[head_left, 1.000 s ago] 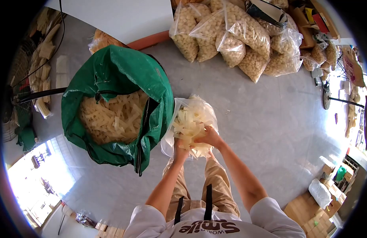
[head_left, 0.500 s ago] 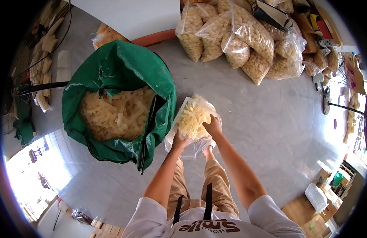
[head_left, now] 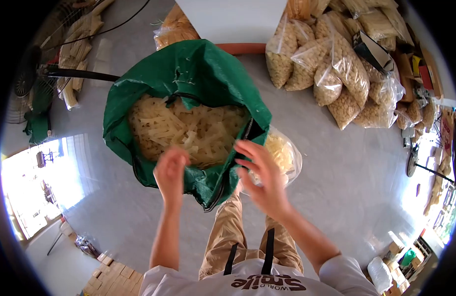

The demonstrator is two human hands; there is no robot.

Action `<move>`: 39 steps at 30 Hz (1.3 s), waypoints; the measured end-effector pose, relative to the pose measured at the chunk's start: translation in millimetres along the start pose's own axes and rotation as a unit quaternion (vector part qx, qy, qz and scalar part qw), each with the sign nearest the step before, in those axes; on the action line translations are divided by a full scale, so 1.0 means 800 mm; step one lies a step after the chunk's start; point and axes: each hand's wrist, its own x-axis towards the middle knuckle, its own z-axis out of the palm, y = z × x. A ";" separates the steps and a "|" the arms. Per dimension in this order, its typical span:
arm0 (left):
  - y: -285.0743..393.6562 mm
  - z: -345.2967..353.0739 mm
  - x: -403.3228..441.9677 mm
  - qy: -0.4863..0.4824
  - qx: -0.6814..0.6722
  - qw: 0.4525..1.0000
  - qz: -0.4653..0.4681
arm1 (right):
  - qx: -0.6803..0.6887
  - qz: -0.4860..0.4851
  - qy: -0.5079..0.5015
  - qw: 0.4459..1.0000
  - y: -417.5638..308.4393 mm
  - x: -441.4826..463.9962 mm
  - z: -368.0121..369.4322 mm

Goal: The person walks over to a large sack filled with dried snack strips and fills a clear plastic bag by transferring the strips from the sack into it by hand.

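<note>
A large green bag with a zipped rim stands open, filled with pale flat strips. My left hand is at its near rim, fingers curled and smeared by motion; whether it grips the fabric is unclear. At the zipped right side of the rim is my right hand, its fingers apart and nothing held in them. Behind that hand, a clear plastic bag of pale yellow pieces sits on the floor, partly hidden by the green bag and the hand.
Several clear bags of tan chunks are piled at the back right. A white panel and a reddish curved edge lie beyond the green bag. A fan stands at left, and stacked blocks are at lower left.
Both hands have let go of the clear bag and moved to the green bag's rim. My view has turned left, so the green bag appears nearer the centre.
</note>
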 end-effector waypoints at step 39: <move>-0.141 -0.041 0.080 -0.108 0.056 0.992 -0.037 | -0.279 0.080 -0.262 0.920 0.200 0.110 0.056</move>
